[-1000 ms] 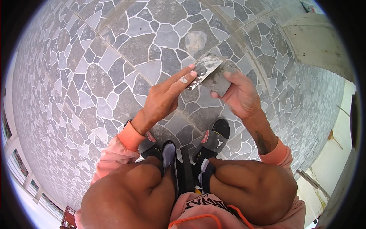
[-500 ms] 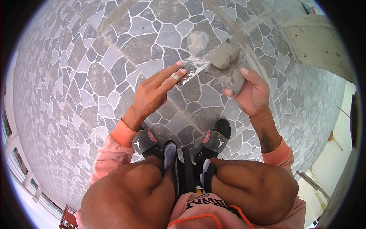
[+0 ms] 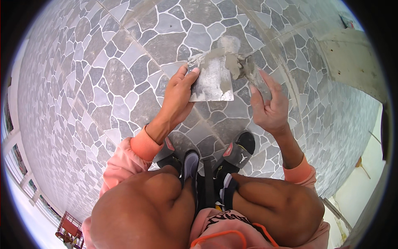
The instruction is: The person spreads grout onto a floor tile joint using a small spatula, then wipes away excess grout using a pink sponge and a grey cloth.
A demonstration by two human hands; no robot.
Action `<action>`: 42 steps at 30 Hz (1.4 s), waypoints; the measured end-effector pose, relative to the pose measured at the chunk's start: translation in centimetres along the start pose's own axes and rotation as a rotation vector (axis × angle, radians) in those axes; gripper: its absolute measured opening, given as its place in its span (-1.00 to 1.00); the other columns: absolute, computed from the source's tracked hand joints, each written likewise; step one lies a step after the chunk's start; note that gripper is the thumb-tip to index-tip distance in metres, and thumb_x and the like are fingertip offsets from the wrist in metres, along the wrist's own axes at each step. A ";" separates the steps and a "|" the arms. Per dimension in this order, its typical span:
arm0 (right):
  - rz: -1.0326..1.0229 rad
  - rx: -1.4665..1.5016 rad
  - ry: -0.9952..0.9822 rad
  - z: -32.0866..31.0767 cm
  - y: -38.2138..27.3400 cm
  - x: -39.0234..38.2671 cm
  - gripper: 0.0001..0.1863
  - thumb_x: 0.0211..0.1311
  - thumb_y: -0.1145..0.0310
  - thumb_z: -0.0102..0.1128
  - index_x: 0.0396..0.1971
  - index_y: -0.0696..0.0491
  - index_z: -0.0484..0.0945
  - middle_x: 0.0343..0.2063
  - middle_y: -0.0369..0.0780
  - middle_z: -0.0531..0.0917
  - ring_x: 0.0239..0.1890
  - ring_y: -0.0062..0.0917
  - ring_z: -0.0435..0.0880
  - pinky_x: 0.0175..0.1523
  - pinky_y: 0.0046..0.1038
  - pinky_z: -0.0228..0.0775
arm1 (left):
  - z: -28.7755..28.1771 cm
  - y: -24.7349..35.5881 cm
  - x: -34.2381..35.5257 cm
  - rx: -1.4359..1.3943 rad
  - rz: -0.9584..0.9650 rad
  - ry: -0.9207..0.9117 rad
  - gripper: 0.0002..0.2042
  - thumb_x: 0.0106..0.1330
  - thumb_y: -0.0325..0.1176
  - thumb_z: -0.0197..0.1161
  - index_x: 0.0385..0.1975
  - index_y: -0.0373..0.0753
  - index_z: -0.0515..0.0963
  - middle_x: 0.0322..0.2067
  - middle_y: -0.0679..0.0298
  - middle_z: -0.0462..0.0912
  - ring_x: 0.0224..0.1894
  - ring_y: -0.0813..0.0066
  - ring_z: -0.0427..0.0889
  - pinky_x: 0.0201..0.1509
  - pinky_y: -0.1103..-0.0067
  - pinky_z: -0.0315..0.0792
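Observation:
My left hand [image 3: 177,94] grips the left edge of a flat, square metal scraper plate [image 3: 211,81], thumb on top. Its upward face is streaked with grey mortar, thickest along the far edge. Closed around a second scraper plate [image 3: 260,84], my right hand [image 3: 271,104] has it tilted steeply on edge. Wet grey mortar [image 3: 234,65] bridges the gap between the plates, at the far right side of the left one. Both plates are above the floor, in front of my feet. How far the second plate reaches into my right palm is hidden.
Grey stone-pattern floor [image 3: 120,76] with white joints spreads all around. A pale dried smear [image 3: 229,42] marks it beyond the plates. My sandalled feet [image 3: 238,151] are close below my hands. A pale, stained slab [image 3: 352,62] stands at far right; a red metal frame [image 3: 70,228] is lower left.
My left plate has turned from edge-on to face up, now smeared with mortar. The right plate has tipped from lying flat under a mortar lump to steeply tilted, and the mortar has spread.

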State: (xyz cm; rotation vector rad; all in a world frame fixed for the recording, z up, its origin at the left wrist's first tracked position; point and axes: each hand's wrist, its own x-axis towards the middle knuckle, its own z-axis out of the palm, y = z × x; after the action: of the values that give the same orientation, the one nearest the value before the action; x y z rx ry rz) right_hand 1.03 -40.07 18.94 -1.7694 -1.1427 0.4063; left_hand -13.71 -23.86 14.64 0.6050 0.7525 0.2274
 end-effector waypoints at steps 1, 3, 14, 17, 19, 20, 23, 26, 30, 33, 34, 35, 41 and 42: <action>-0.221 -0.071 -0.048 0.3 0.1 0.5 -0.45 0.06 0.75 0.07 0.13 0.14 0.41 0.03 -0.04 0.58 0.11 -0.13 0.56 0.14 -0.28 0.42 | 0.1 0.1 0.0 -0.044 -0.030 -0.027 -0.68 0.49 -0.37 -0.07 0.15 -0.37 0.28 -0.06 0.20 0.55 -0.08 0.52 0.63 0.00 0.55 0.59; -0.324 -0.120 -0.083 0.7 1.0 0.7 -0.42 0.00 0.75 0.09 0.12 0.13 0.43 0.05 -0.05 0.56 0.14 -0.10 0.53 0.17 -0.23 0.39 | 0.2 0.4 -0.1 -0.071 -0.046 -0.033 -0.68 0.49 -0.37 -0.07 0.16 -0.35 0.27 -0.04 0.20 0.55 -0.05 0.51 0.62 0.03 0.53 0.59; -0.490 -0.309 -0.151 -0.2 4.4 0.0 -0.36 -0.06 0.76 0.14 0.14 0.10 0.41 0.12 -0.05 0.51 0.21 -0.06 0.45 0.23 -0.07 0.31 | 0.7 0.2 -0.8 -0.160 0.025 -0.079 -0.64 0.46 -0.45 -0.04 0.22 -0.29 0.20 0.03 0.17 0.52 -0.02 0.44 0.62 0.04 0.46 0.60; -0.492 -0.373 -0.170 -0.6 5.3 -0.2 -0.38 -0.05 0.75 0.14 0.13 0.11 0.42 0.12 -0.05 0.50 0.21 -0.07 0.45 0.22 -0.07 0.32 | 0.5 0.0 -0.8 -0.134 0.033 -0.091 -0.63 0.46 -0.44 -0.04 0.23 -0.28 0.20 0.03 0.17 0.53 -0.01 0.44 0.62 0.03 0.48 0.61; -0.504 -0.435 -0.161 -0.8 5.8 -0.4 -0.42 -0.01 0.73 0.11 0.12 0.13 0.43 0.10 -0.05 0.51 0.18 -0.08 0.48 0.21 -0.08 0.34 | 0.4 -0.2 -0.7 -0.090 0.057 -0.082 -0.63 0.46 -0.44 -0.04 0.24 -0.29 0.19 0.02 0.17 0.53 0.00 0.46 0.62 0.04 0.49 0.60; -0.502 -0.436 -0.160 -0.9 6.2 -0.4 -0.42 -0.01 0.73 0.11 0.12 0.13 0.43 0.10 -0.05 0.51 0.18 -0.08 0.48 0.21 -0.08 0.34 | 0.2 0.0 -0.7 -0.090 0.055 -0.084 -0.63 0.46 -0.44 -0.04 0.24 -0.29 0.19 0.02 0.17 0.53 0.00 0.46 0.62 0.04 0.49 0.60; -0.515 -0.609 -0.230 -1.2 6.8 -0.9 -0.47 0.03 0.69 0.09 0.09 0.13 0.45 0.06 -0.05 0.53 0.12 -0.06 0.51 0.19 -0.08 0.35 | -0.4 0.7 -0.7 -0.110 0.085 -0.096 -0.62 0.46 -0.44 -0.03 0.24 -0.30 0.19 0.02 0.18 0.54 -0.01 0.49 0.62 0.04 0.52 0.59; -0.010 -0.253 -0.203 -0.9 6.2 -2.2 -0.48 0.10 0.69 0.06 0.13 0.18 0.39 0.05 -0.04 0.53 0.13 -0.07 0.50 0.20 -0.09 0.35 | -0.9 1.4 -0.1 -0.008 0.147 -0.040 -0.62 0.46 -0.44 -0.03 0.24 -0.29 0.22 0.02 0.20 0.56 -0.05 0.53 0.62 0.00 0.56 0.58; 0.735 1.076 0.101 -1.3 5.3 -2.3 -0.48 0.27 0.48 -0.01 0.24 0.22 0.22 0.13 0.00 0.46 0.19 -0.11 0.45 0.21 0.04 0.33 | -1.2 2.1 -0.4 0.022 0.147 0.035 -0.62 0.46 -0.43 -0.04 0.24 -0.32 0.22 0.01 0.20 0.56 -0.07 0.53 0.63 -0.01 0.56 0.58; 0.766 1.353 0.017 -2.0 5.2 -2.1 -0.45 0.39 0.26 -0.11 0.28 0.20 0.15 0.19 0.02 0.40 0.22 -0.11 0.42 0.18 0.12 0.32 | -2.1 1.7 -0.1 0.028 0.126 0.028 -0.57 0.46 -0.43 -0.03 0.29 -0.33 0.16 0.02 0.19 0.55 -0.06 0.52 0.63 -0.01 0.56 0.58; 0.780 1.431 -0.025 -2.2 5.4 -2.2 -0.43 0.43 0.15 -0.17 0.30 0.18 0.15 0.22 0.02 0.38 0.23 -0.09 0.41 0.16 0.16 0.31 | -2.2 1.5 -0.1 0.028 0.125 0.029 -0.57 0.46 -0.43 -0.03 0.29 -0.33 0.16 0.02 0.19 0.55 -0.06 0.52 0.63 -0.01 0.56 0.58; 0.783 1.432 -0.024 -2.3 5.5 -2.2 -0.43 0.43 0.15 -0.17 0.30 0.18 0.15 0.22 0.02 0.38 0.23 -0.09 0.41 0.16 0.16 0.31 | -2.2 1.3 -0.1 0.030 0.115 0.047 -0.55 0.46 -0.43 -0.03 0.31 -0.34 0.12 0.03 0.18 0.54 -0.06 0.52 0.62 -0.01 0.56 0.58; 0.819 1.608 -0.045 -2.2 4.9 -1.6 -0.37 0.43 0.05 -0.17 0.35 0.11 0.08 0.25 0.09 0.31 0.27 0.01 0.32 0.18 0.10 0.28 | -2.2 1.4 -0.4 0.035 0.109 0.075 -0.48 0.46 -0.42 -0.02 0.35 -0.38 0.01 0.04 0.16 0.53 -0.04 0.51 0.61 -0.01 0.56 0.57; 0.807 1.582 -0.114 -2.4 4.3 -1.4 -0.30 0.39 -0.01 -0.11 0.34 0.14 0.07 0.25 0.11 0.31 0.26 -0.03 0.36 0.20 0.11 0.28 | -2.2 1.5 -0.4 0.039 0.109 0.069 -0.48 0.46 -0.42 -0.02 0.35 -0.39 0.02 0.04 0.16 0.53 -0.04 0.51 0.61 -0.01 0.56 0.57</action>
State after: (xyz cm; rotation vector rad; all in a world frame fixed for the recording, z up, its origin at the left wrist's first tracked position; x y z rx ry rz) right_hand 4.23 -42.96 16.21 -0.6249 0.1146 1.3979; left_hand -15.47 -21.85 14.47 0.6791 0.7925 0.3355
